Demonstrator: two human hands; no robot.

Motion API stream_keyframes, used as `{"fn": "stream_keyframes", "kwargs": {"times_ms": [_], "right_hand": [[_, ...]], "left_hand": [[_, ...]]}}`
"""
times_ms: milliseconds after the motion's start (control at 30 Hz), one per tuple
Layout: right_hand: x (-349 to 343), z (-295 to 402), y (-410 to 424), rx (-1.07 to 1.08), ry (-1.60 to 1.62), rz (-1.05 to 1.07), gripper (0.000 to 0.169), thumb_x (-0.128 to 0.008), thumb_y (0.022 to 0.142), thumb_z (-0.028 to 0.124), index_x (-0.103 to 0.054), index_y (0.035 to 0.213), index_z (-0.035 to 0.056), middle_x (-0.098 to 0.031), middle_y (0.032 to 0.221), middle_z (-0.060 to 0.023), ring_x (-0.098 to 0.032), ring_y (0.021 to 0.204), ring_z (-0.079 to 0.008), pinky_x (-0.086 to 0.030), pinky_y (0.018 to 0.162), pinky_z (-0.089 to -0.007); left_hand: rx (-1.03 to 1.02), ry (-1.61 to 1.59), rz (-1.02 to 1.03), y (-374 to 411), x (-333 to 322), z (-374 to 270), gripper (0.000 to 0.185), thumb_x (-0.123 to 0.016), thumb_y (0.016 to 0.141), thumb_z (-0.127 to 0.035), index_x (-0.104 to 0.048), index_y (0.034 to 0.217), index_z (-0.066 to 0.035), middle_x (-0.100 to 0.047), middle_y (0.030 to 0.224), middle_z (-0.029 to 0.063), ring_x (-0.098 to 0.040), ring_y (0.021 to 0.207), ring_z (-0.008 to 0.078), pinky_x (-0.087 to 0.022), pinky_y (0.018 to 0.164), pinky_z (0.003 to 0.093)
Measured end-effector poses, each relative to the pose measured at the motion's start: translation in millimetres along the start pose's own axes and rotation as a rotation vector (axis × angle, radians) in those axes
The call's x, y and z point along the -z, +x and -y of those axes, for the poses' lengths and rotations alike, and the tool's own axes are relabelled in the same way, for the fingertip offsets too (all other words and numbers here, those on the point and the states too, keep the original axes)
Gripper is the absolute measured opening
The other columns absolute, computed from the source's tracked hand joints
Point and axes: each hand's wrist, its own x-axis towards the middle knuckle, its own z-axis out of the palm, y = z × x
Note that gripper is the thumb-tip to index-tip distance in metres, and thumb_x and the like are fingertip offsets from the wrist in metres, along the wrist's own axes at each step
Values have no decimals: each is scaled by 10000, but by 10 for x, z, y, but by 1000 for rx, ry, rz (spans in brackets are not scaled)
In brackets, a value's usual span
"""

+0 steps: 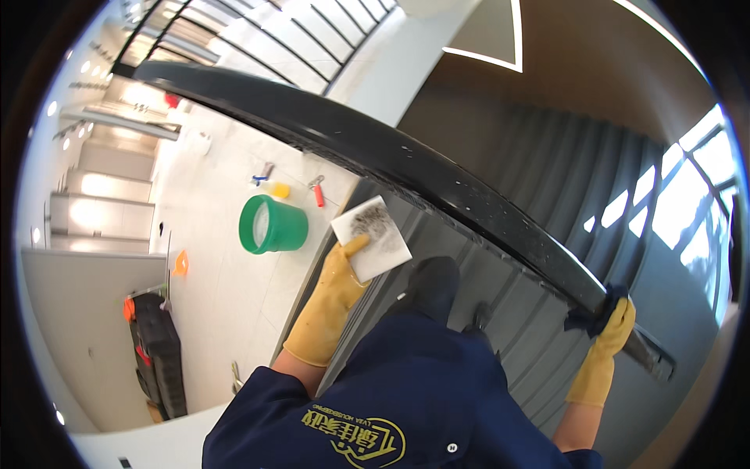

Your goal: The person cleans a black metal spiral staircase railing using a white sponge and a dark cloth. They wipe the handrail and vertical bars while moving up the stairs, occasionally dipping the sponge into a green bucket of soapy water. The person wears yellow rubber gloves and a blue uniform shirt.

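My left hand [345, 264], in a yellow rubber glove, grips a white sponge pad [389, 249] whose upper face carries a dark smudge. The pad is held below the handrail, apart from it. A wide black handrail [422, 164] runs diagonally across the view, with small pale specks on its top. Near its lower right end, my right hand [617, 328], gloved the same way, presses a dark blue cloth [597, 313] around the rail.
Left of me, a green bucket [287, 227] with suds stands on pale floor tiles beside a red-handled scraper [318, 192] and a bottle of yellow liquid [279, 189]. An orange object [181, 263] and a black bag [158, 352] lie farther off. Dark steps [498, 328] are underfoot.
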Motion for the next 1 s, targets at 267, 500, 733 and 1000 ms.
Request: {"fn": "stream_keyframes", "kwargs": {"times_ms": [267, 500, 733, 1000], "right_hand": [[-125, -283, -154, -477, 216, 132, 408, -522, 1094, 298, -723, 1093, -58, -734, 974, -196, -672, 895, -332, -503, 873, -407], [-320, 664, 219, -172, 88, -17, 335, -559, 1065, 224, -702, 1077, -79, -725, 1033, -245, -674, 951, -421, -499, 875, -490], [-383, 1685, 625, -167, 246, 9, 256, -616, 1004, 152, -726, 1066, -71, -730, 988, -253, -690, 895, -403, -517, 892, -464], [-375, 1754, 602, -164, 156, -12, 279, -632, 1007, 200, -725, 1049, -59, -740, 1051, -236, -663, 1029, -423, -483, 970, -479]], "left_hand": [[-134, -536, -16, -610, -350, 16, 520, -680, 926, -28, -564, 1433, -28, -690, 1346, 155, -652, 1283, 341, -531, 1107, 520], [-564, -90, -92, -641, -456, -100, 570, -635, 886, 91, -556, 1447, 27, -670, 1371, 167, -666, 1227, 306, -516, 1074, 412], [-1485, 996, -143, -318, -544, -893, 734, -575, 695, 171, -604, 1418, 47, -647, 1408, 256, -634, 1260, 461, -472, 1118, 472], [-1540, 1587, -436, -98, -961, -940, 545, -620, 845, -12, -618, 1386, 51, -652, 1408, 232, -616, 1312, 392, -433, 1173, 518]]}}
